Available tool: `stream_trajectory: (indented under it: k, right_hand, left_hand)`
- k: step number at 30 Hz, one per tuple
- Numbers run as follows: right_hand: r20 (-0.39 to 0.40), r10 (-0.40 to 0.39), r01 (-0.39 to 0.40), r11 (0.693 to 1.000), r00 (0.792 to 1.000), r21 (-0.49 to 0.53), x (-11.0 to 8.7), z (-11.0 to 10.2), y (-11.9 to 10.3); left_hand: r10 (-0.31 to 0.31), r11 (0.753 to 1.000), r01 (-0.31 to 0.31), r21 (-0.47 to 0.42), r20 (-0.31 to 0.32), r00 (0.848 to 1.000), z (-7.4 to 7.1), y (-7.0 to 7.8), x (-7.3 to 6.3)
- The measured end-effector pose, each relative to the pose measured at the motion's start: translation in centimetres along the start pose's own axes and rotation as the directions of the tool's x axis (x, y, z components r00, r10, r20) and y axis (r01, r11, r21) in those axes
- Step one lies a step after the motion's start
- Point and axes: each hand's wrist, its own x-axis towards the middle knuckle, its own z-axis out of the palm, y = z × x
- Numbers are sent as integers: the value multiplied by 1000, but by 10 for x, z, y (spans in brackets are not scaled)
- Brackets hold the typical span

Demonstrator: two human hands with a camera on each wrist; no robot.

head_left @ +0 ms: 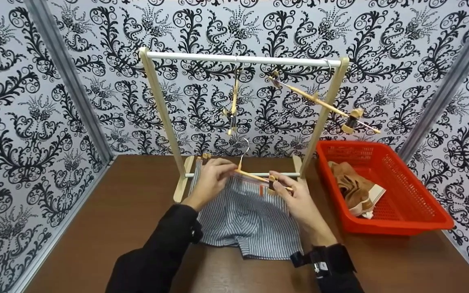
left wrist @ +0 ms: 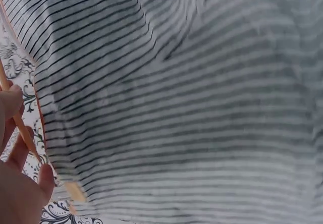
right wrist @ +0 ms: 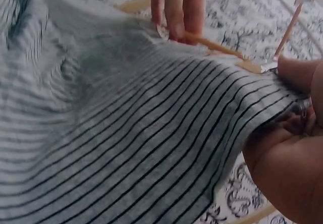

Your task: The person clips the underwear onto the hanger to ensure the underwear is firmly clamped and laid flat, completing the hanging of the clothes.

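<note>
Striped grey shorts (head_left: 246,224) hang by the waistband from a wooden clip hanger (head_left: 251,175), whose metal hook points up. My left hand (head_left: 212,181) pinches the hanger's bar left of its middle; in the left wrist view the thumb and fingers are around the thin bar (left wrist: 21,128). A wooden clip (head_left: 207,156) sits at the left waistband corner. My right hand (head_left: 297,199) grips the other clip (head_left: 273,184) at the right end of the waistband. In the right wrist view, cloth partly hides those fingers (right wrist: 298,75).
Behind the shorts stands a rack with a white top rail (head_left: 202,57). Two more clip hangers hang there, one near the middle (head_left: 234,97) and one at right (head_left: 316,99). A red basket (head_left: 397,226) at right holds a brown garment (head_left: 350,185). Patterned walls enclose the brown table (head_left: 136,219).
</note>
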Motion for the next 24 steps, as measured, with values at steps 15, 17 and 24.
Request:
stream_trajectory:
  k: [15,17,24]
  right_hand:
    - [-66,-44,41,998,997,-48,-16,35,-20]
    - [-51,-79,74,992,996,-105,-21,41,-22]
    - [38,-113,119,961,993,-251,-37,68,-31]
  left_hand:
    - [-670,650,456,-608,-176,721,-4,16,-44]
    - [-759,466,459,-756,-74,647,-6,17,-46]
    - [-800,183,372,-910,81,594,-15,23,-48]
